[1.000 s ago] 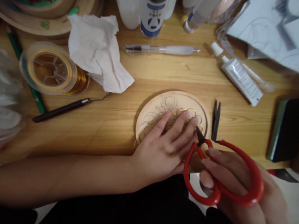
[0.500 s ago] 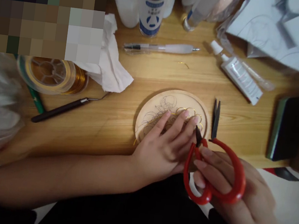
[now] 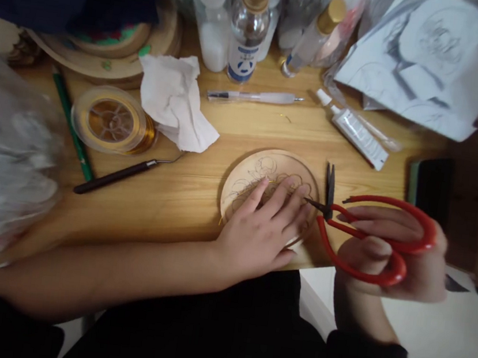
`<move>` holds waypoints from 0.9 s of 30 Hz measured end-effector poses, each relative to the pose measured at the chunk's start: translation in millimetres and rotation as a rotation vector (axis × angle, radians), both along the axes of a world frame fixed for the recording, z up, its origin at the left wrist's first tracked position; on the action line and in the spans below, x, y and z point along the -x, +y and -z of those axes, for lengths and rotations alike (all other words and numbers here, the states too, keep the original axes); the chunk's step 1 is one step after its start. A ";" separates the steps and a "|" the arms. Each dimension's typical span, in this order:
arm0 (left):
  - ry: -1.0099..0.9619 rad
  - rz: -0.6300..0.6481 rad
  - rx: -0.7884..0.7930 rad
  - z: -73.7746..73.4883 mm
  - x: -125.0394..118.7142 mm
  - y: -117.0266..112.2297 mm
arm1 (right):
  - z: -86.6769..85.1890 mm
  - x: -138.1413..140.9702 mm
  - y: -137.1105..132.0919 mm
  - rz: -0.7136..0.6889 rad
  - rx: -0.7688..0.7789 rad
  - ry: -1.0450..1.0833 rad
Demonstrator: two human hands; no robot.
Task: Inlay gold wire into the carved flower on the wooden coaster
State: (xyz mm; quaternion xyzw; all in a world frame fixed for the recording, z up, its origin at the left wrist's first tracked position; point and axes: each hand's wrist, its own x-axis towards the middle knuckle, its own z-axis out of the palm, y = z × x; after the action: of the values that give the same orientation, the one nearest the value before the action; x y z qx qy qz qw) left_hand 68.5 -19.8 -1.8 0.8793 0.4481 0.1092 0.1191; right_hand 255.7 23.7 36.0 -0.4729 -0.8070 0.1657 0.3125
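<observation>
Left hand point(image 3: 253, 236) spread flat on the sketched wooden plate point(image 3: 282, 160), right hand point(image 3: 422, 278) gripping red-handled scissors point(image 3: 346, 230): likely trimming gold wire point(image 3: 220, 221); next move needs careful tip placement.

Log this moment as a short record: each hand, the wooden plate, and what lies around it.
Left hand: lies over the wooden plate, fingers spread
Right hand: holds red-handled scissors, tip over the plate
Plate: line drawing and gold wire, partly hidden
Left of plate: wire spool, white tissue, dark-handled hook, green pencil
Beyond plate: pen, white tube
Right of plate: dark two-pronged tool
</observation>
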 end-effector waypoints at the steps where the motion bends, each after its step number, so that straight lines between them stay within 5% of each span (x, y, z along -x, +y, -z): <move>1: 0.003 0.001 0.003 -0.3 -0.1 0.1 | 1.6 3.5 -1.4 0.023 -0.053 0.020; 8: 0.018 -0.002 0.009 -1.1 -0.3 -1.4 | 12.8 19.2 -2.9 0.073 -0.386 0.189; 17: 0.020 -0.009 0.008 -2.6 0.5 -2.8 | 5.4 20.4 -15.4 0.049 -0.402 0.160; 27: 0.083 -0.008 0.083 -8.1 0.7 -2.5 | 25.0 43.5 -28.6 0.168 -0.609 0.238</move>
State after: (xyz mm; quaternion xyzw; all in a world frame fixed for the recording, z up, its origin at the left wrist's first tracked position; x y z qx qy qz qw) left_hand 67.8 -22.2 6.2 0.8755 0.4603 0.0546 0.1365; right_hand 212.2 -4.9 11.1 -0.3999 -0.7357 -0.0555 0.5439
